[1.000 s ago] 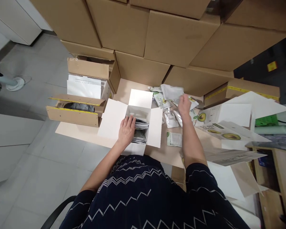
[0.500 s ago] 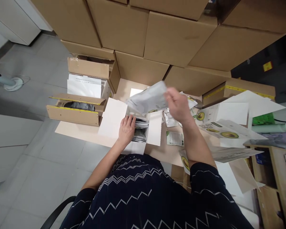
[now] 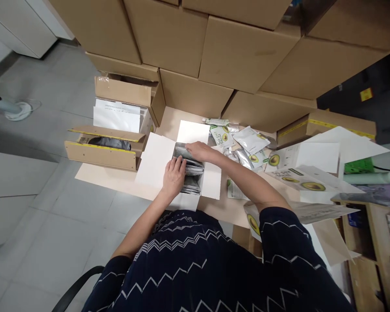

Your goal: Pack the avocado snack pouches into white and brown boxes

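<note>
An open white carton (image 3: 211, 181) stands in front of me with its flaps folded out. Several silvery pouches (image 3: 191, 184) are packed upright inside. My left hand (image 3: 174, 175) lies over the carton's left edge, fingers stretched out flat against the packed pouches. At the carton's far end, my right hand (image 3: 199, 151) grips the top of a grey pouch (image 3: 181, 151), which is partly down inside the carton. The fingertips of the right hand are partly hidden. Right of the carton lies a loose heap of pouches (image 3: 249, 139) with avocado prints.
Brown cardboard boxes (image 3: 247, 56) are stacked like a wall behind the table (image 3: 100, 176). An open brown box (image 3: 100, 154) holding dark pouches stands at left. Unfolded avocado-printed cartons (image 3: 307, 178) lie at right, with a wooden shelf (image 3: 364, 268) beyond.
My right hand has moved left and down, bringing the grey pouch from the air into the carton's far end. My left hand has stayed at the carton's left edge.
</note>
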The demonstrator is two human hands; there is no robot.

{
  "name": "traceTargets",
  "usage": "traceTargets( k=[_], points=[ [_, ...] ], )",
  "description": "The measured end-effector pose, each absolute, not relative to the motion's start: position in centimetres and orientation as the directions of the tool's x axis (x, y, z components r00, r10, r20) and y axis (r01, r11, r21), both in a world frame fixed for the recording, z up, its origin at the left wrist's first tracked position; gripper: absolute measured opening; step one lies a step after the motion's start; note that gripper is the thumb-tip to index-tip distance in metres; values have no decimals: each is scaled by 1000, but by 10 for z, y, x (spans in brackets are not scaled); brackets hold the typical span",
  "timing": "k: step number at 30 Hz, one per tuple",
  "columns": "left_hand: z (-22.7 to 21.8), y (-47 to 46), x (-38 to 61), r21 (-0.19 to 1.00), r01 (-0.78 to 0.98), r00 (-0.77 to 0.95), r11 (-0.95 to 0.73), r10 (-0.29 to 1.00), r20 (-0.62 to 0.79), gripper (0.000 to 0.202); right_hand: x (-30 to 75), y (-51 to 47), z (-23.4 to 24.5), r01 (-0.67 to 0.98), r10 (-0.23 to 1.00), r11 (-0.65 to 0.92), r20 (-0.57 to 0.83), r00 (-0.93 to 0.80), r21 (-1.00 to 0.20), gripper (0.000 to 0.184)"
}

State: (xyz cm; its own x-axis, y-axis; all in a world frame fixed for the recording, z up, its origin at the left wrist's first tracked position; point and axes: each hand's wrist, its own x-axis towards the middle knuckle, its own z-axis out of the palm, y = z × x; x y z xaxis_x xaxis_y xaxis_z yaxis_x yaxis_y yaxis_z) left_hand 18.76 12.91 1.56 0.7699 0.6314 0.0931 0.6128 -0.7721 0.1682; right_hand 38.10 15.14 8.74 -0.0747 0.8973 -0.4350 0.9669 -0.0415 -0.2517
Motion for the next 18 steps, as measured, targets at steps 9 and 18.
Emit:
traceTargets(
  k=[9, 18],
  points=[
    [20, 131, 192, 148, 615, 781, -775, 625, 27, 59, 369, 172, 64, 964, 792, 65, -574, -207, -258, 29],
    [26, 130, 195, 122, 610, 790, -783, 613, -12, 58, 431, 133, 99, 667, 972, -19, -170, -162, -745, 29]
  ],
)
